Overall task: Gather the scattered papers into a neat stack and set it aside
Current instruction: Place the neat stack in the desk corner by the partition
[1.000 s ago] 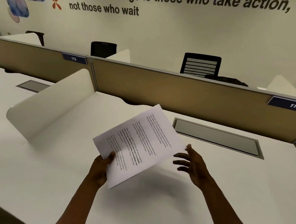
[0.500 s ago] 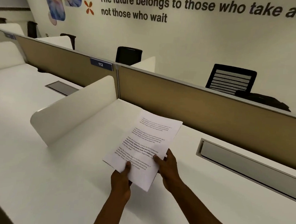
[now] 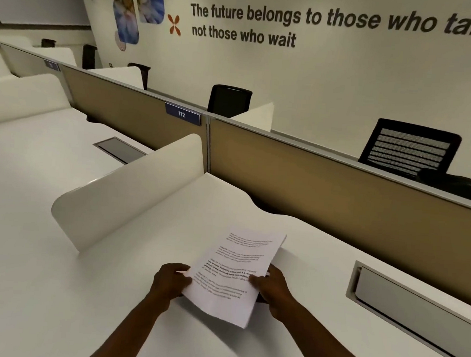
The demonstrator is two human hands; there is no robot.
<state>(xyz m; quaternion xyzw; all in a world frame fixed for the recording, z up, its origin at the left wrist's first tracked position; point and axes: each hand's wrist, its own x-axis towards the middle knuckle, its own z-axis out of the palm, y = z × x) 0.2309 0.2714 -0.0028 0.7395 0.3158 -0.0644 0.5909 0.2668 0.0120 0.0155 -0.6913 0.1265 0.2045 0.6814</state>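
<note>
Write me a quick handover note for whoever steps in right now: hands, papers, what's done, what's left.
Left hand: gripping the left edge of the papers.
Right hand: gripping their right edge, thumb on top.
Papers: gathered into one stack, held just above the white desk, near the side divider.
Done: no loose sheets in view on the desk.
Left: square up the edges if needed, set the stack aside, let go.
</note>
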